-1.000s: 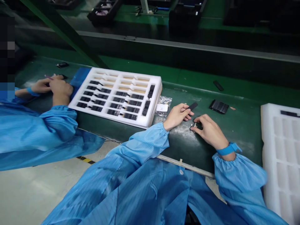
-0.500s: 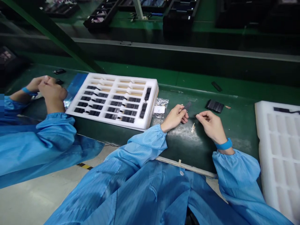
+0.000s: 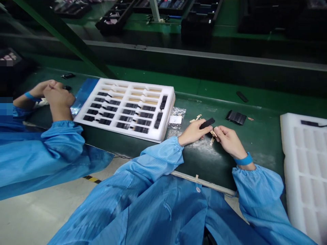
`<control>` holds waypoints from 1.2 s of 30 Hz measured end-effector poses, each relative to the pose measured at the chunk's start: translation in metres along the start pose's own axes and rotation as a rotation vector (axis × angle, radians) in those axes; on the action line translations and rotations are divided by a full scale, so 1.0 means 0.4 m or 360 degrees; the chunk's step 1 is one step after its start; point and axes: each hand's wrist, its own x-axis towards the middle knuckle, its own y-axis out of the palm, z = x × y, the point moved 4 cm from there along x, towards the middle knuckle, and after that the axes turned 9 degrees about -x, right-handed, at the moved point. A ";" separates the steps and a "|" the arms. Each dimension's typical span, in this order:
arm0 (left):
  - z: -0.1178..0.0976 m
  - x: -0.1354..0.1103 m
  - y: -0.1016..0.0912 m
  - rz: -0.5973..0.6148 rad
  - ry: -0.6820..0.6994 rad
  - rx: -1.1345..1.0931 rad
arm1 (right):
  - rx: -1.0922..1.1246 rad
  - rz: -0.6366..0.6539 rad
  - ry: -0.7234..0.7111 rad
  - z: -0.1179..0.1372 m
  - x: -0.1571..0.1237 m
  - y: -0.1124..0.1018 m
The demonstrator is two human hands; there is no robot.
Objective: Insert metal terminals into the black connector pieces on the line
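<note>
My left hand (image 3: 192, 133) is closed on a flat black strip (image 3: 207, 123) with rounded ends, which points away to the right. Close beside it, my right hand (image 3: 230, 141) pinches a small tan piece (image 3: 213, 133) at the fingertips. Another tan piece (image 3: 212, 141) lies on the table just below the fingers. Beyond the left hand rests a further tan piece (image 3: 196, 118). A group of black slatted parts (image 3: 236, 117) sits past the right hand.
A white foam tray (image 3: 167, 112) with black parts in its slots stands left, beside a clear bag (image 3: 176, 117). Another foam tray (image 3: 288, 153) is at the right. A lone black strip (image 3: 242, 96) lies farther back. At far left, a co-worker's hands (image 3: 57, 97) are together.
My hands have come together. The strip in my left hand now shows a plain black side instead of a greyish notched one. A tan piece shows in my right fingertips.
</note>
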 end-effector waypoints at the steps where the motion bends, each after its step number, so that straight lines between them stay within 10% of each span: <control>1: 0.000 0.000 -0.001 -0.0012 -0.0008 -0.0003 | 0.0043 -0.0009 -0.0007 0.002 0.000 0.001; 27: -0.026 -0.025 -0.018 -0.0487 0.0416 0.0674 | -0.0349 -0.0727 -0.0100 -0.007 -0.014 -0.011; 36: -0.012 -0.025 -0.002 -0.0224 0.0476 0.0749 | -0.0194 -0.0565 -0.0188 0.008 -0.018 0.012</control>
